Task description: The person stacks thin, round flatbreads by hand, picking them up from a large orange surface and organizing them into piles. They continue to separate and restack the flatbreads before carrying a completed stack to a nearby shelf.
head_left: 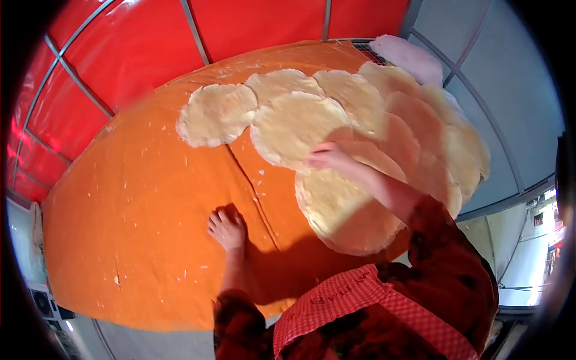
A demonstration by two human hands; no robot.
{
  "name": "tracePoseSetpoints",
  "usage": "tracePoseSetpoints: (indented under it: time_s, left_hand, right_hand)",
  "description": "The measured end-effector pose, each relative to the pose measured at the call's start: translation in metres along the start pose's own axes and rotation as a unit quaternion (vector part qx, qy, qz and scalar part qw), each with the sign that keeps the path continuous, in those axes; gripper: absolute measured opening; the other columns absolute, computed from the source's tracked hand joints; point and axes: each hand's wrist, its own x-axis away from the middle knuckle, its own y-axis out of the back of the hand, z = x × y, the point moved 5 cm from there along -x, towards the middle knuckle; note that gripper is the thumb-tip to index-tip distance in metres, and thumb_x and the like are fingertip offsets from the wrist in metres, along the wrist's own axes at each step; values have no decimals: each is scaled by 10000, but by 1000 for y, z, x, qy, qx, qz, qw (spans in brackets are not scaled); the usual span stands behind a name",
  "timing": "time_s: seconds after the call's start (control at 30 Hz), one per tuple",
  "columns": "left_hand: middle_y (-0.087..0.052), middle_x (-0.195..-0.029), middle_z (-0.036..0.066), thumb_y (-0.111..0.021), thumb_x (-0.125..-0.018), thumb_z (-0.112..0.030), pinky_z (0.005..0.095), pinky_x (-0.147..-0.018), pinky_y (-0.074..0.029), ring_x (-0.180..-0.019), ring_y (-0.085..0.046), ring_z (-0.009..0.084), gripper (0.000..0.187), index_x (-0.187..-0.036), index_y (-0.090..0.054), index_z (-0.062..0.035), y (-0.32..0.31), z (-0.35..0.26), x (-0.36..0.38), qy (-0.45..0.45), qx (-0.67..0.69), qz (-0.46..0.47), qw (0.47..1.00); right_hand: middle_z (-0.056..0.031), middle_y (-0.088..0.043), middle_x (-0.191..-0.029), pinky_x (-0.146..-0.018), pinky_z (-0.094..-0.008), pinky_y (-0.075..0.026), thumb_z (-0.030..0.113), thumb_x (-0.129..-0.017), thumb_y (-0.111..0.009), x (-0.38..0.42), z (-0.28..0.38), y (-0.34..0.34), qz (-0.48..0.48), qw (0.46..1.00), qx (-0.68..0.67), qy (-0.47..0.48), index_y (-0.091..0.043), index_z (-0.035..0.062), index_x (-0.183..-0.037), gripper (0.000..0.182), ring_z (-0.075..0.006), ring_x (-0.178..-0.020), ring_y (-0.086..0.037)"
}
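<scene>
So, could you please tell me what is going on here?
The person's right hand is at the overlapping edges of two pale, round, flat dough-like sheets; whether it grips one is unclear. The left hand rests on the wide orange cloth. More such sheets lie overlapping toward the right.

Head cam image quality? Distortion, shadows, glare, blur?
Head view: strong fisheye, frame edges black, cloth outline bowed; head view: dark shadow beside left hand and across part of the nearest round; head view: right hand slightly soft, far right edge washed out.
</scene>
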Motion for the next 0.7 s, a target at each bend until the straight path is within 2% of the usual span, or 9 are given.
tracePoseSetpoints:
  time_s: [0.03, 0.1, 0.2, 0.27, 0.3, 0.37, 0.5, 0.6, 0.7]
  left_hand:
    - [-491, -1217, 169, -629, -804, -328, 508, -910, -353, -1127, -437, 370, 434, -1121, -542, -44, 2, -2, -3, -1, 21, -2, 1000]
    - [-487, -1224, 174, -628, -802, -322, 508, -920, -344, -1137, -429, 371, 429, -1113, -541, -41, 6, 0, -4, -4, 58, -4, 998]
    - [-477, -1247, 190, -620, -799, -334, 517, -953, -321, -1175, -408, 385, 430, -1087, -543, -24, -7, 2, -7, -9, 51, -25, 998]
    - [-482, -1237, 195, -601, -815, -358, 521, -945, -328, -1160, -419, 391, 436, -1085, -543, -20, -7, 3, -13, -3, 49, -2, 999]
    - [-485, -1232, 197, -591, -823, -370, 523, -941, -331, -1152, -424, 394, 440, -1083, -543, -18, -8, 1, -11, 0, 52, 15, 999]
    - [-491, -1208, 191, -583, -830, -389, 514, -902, -365, -1098, -449, 395, 439, -1077, -548, -28, -7, -4, -11, -6, 50, -18, 999]
    - [-487, -1217, 186, -565, -847, -403, 515, -897, -355, -1101, -447, 388, 443, -1094, -535, -36, -15, -1, -8, -4, 33, 2, 999]
    - [-487, -1217, 185, -561, -848, -410, 515, -900, -353, -1099, -446, 384, 447, -1095, -533, -39, -17, 2, -6, -20, 22, -8, 1000]
    - [-488, -1217, 181, -561, -847, -418, 515, -897, -354, -1099, -446, 380, 452, -1090, -533, -38, -17, 0, -5, -24, 35, -15, 999]
  right_hand:
    - [-135, -678, -1007, -805, -336, -544, 171, -908, -588, -49, -3, -31, 57, 998, -2, -37, -616, -1, -1033, 214, -218, -925, -669]
    - [-137, -664, -964, -781, -355, -559, 153, -880, -628, -161, -24, -89, 97, 991, -86, 21, -580, -21, -1060, 255, -256, -906, -656]
    - [-119, -624, -931, -725, -375, -564, 144, -829, -662, -296, -60, -157, -135, 980, -113, -96, -559, 0, -1019, 260, -263, -819, -637]
    - [-117, -618, -925, -711, -376, -563, 137, -819, -659, -319, -67, -183, -185, 965, -143, -120, -555, 6, -1008, 252, -261, -809, -633]
    - [-116, -615, -922, -705, -377, -563, 133, -814, -657, -338, -79, -200, -185, 962, -160, -124, -553, 9, -1003, 249, -260, -803, -631]
    - [-114, -609, -917, -691, -378, -562, 126, -805, -654, -356, -72, -213, -189, 955, -193, -119, -549, 15, -992, 242, -258, -793, -627]
    - [-109, -598, -906, -664, -381, -559, 111, -786, -648, -367, -39, -223, -164, 938, -289, -99, -542, 26, -970, 229, -254, -773, -619]
    - [-106, -589, -897, -644, -382, -558, 100, -772, -643, -370, 8, -207, -123, 923, -360, -58, -537, 35, -954, 221, -251, -758, -613]
    - [-103, -581, -889, -623, -384, -556, 89, -757, -638, -331, 68, -149, -94, 920, -380, 22, -531, 44, -938, 215, -248, -742, -607]
